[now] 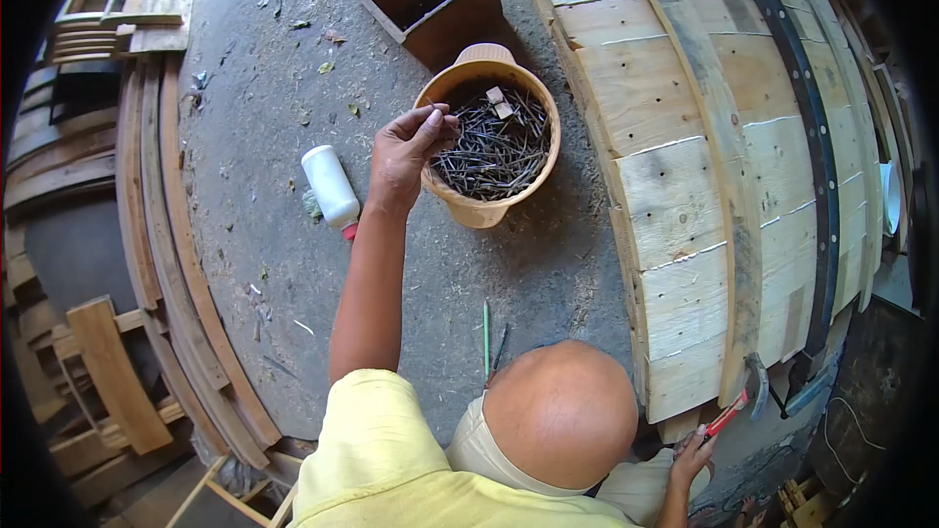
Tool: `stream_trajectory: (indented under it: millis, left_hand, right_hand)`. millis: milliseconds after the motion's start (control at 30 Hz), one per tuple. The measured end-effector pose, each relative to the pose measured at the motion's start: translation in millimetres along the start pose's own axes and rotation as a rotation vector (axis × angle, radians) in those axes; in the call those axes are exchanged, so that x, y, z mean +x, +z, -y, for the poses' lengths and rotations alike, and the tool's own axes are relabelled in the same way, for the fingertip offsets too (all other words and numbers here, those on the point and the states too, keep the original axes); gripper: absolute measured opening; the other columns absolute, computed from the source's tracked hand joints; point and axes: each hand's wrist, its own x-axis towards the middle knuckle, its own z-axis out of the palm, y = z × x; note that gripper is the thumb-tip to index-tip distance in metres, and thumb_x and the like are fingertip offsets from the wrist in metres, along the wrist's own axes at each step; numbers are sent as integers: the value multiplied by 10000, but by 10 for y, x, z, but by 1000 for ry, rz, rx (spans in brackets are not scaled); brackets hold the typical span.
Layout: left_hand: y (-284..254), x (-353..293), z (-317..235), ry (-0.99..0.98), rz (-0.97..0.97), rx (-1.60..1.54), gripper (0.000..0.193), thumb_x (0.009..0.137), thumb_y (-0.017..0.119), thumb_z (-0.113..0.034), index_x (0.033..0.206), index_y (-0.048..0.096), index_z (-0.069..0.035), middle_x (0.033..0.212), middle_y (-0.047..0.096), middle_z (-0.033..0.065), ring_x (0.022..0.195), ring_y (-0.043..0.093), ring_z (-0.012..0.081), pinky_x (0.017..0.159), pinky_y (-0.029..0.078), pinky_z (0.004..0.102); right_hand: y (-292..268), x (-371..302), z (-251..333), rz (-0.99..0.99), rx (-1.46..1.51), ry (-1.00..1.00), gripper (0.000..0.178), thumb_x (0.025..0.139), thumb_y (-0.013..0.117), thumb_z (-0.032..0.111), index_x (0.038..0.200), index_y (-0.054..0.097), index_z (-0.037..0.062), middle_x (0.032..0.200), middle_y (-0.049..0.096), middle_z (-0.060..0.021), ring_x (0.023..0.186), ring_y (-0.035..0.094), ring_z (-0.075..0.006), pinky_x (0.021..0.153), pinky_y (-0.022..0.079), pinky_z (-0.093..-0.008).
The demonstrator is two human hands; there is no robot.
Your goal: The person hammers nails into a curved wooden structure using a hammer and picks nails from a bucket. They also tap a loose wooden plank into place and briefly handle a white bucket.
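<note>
My left hand (411,142) reaches over the left rim of a yellow plastic basin (479,213) with two handles. Its thumb and fingers are pinched together on what looks like a thin nail (429,101). Inside the basin lies a heap of dark nails (494,152), with small wood pieces (500,102) on top. At the lower right, my right hand (693,458) is wrapped around the red handle of a hammer (729,414). The hammer's head is beside the near end of the panel of pale boards (680,196).
A dark wooden box (421,0) with a metal handle stands beyond the basin. A white bottle (331,186) with a red cap lies by my left forearm. A long black metal bar (797,88) crosses the panel. Timber planks (161,186) are stacked at left.
</note>
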Motion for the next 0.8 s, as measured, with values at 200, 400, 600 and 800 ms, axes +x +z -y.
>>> stream_trajectory:
  millis: [200,400,600,800]
  left_hand:
    - [86,-45,-99,-27,57,-79,247,993,605,-121,1193,618,23,1005,714,128,904,713,206,782,604,301]
    - [555,-140,-185,-84,144,-44,238,1036,533,-190,1228,533,-49,921,671,126,766,728,230,649,617,281]
    - [1779,-39,-147,158,347,248,247,989,597,-110,1180,611,45,854,654,91,731,692,166,675,580,285]
    - [2765,451,91,858,124,838,138,877,681,-85,969,732,4,884,686,152,787,690,293,739,540,380]
  right_hand:
    - [-21,21,-122,13,16,-53,349,1064,472,315,1281,432,44,636,389,25,454,381,-52,384,312,-224]
    - [-29,-12,13,29,-37,36,454,1054,503,277,1407,391,15,664,390,41,526,365,-42,452,293,-231]
    - [38,-83,280,-9,-231,0,533,1036,522,322,1355,407,-90,732,488,-24,599,459,-114,535,390,-295]
    - [-48,20,-55,-28,-323,-80,402,1025,513,347,1165,508,-30,839,566,-172,752,555,-282,724,455,-400]
